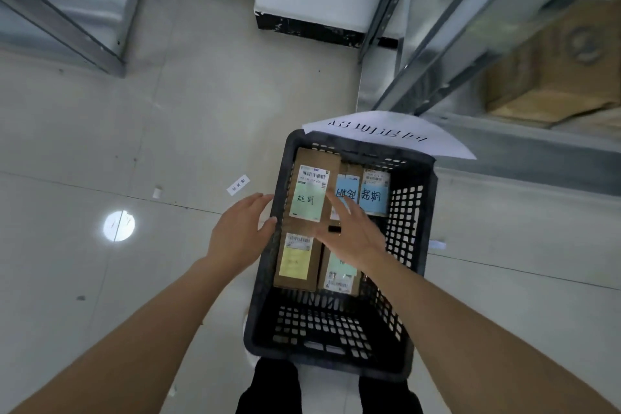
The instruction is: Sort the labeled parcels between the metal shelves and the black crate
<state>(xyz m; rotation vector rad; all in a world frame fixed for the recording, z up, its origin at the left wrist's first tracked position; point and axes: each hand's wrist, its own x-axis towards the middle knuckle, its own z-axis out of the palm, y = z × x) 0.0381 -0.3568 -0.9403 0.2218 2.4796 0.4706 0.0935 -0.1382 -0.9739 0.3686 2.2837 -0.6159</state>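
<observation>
With both the left hand [240, 232] and right hand [353, 232] spread empty over the black crate [415, 205], one parcel [311, 193] was best gripped squarely by its edges.

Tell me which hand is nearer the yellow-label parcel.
Right. The right hand hovers open over the crate, just beside the yellow-label parcel; the left hand sits outside the crate's left wall.

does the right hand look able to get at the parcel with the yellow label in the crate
Probably yes. The right hand hovers open over the black crate, just beside the yellow-label parcel, which lies face up with nothing on top of it.
</observation>
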